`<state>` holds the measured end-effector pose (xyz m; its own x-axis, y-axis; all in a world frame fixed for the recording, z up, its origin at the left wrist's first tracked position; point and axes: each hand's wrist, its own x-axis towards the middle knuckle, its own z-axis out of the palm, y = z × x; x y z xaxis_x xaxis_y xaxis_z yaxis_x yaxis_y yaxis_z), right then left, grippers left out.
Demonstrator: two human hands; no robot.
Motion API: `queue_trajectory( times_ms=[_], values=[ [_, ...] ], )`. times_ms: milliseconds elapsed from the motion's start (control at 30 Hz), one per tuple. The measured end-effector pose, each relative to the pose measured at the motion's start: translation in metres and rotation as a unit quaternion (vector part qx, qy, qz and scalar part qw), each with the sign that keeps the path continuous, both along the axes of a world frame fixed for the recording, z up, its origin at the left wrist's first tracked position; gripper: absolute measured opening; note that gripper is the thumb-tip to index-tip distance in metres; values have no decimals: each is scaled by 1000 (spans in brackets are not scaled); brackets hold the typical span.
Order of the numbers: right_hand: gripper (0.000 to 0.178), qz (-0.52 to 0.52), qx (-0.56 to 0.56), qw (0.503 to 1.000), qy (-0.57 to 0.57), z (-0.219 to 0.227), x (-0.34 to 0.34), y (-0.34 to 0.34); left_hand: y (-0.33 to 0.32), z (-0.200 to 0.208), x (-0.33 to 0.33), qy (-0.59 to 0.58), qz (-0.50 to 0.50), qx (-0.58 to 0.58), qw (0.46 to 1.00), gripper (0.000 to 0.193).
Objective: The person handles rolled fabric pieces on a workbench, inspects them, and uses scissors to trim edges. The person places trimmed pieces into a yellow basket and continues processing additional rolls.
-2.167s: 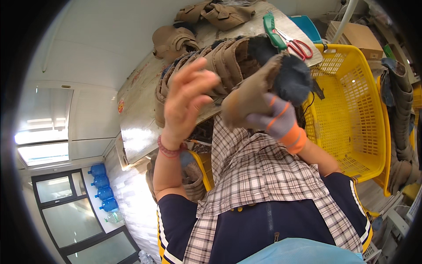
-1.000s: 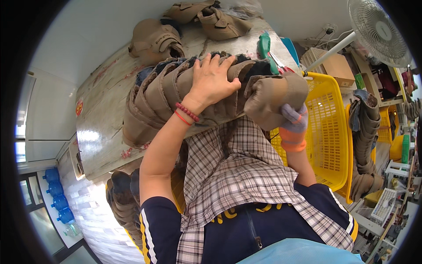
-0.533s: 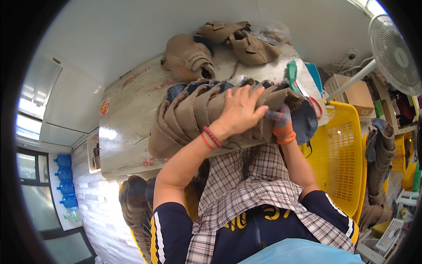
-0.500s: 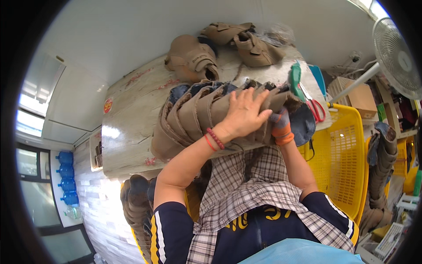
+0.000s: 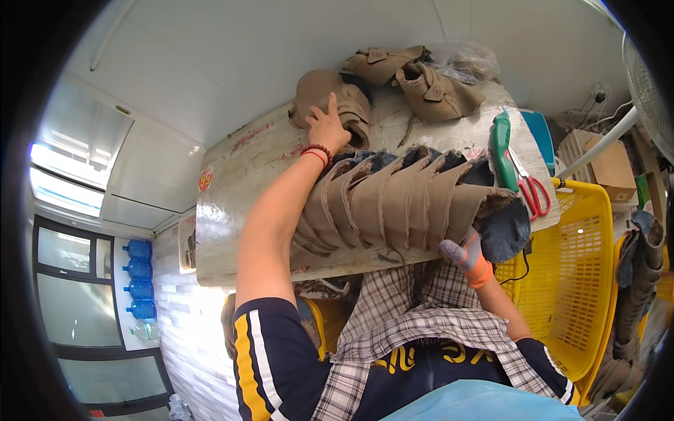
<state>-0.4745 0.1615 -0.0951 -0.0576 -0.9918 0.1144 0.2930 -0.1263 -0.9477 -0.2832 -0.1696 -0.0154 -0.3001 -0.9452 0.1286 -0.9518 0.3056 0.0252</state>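
Observation:
A row of nested brown shoe uppers (image 5: 400,200) with fuzzy dark-blue lining lies along the near part of the table. My bare left hand (image 5: 328,130), with red bracelets at the wrist, reaches past the row's far left end. Its fingers are spread against a separate brown upper (image 5: 317,95) with a strap. My right hand (image 5: 468,256), in a grey glove with an orange cuff, rests against the row's near right end. Its thumb stands apart from the fingers, and the fingertips are partly hard to make out.
More brown uppers (image 5: 435,95) and a clear plastic bag (image 5: 467,62) lie at the table's back. Red-handled scissors (image 5: 533,193) and a green-handled tool (image 5: 500,144) lie at the right edge. A yellow basket (image 5: 569,281) stands right of the table, with a fan (image 5: 642,91) beyond.
My left hand has left the top of the row and moved up and left to the separate upper. My right hand has drawn slightly down from the row's end. The view has shifted.

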Motion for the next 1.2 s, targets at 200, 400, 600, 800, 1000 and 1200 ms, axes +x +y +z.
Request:
queue_trajectory(
  times_ms=[200,400,600,800,1000,1200],
  values=[
    [66,-81,-67,993,50,7,2,11,-55,49,93,478,-110,-5,871,52],
    [56,-270,-134,938,172,11,-12,21,82,114,106,835,-190,341,388,35],
    [47,-306,-288,830,367,138,4,62,121,-6,158,643,-291,231,670,30],
    [60,-147,-291,866,380,179,38,86,247,14,77,565,-333,352,668,40],
    [50,-219,-16,966,134,115,50,107,288,37,-6,560,-259,606,501,47],
    [43,-359,3,933,10,56,12,88,168,50,-5,268,-321,-42,907,40]
  ],
)
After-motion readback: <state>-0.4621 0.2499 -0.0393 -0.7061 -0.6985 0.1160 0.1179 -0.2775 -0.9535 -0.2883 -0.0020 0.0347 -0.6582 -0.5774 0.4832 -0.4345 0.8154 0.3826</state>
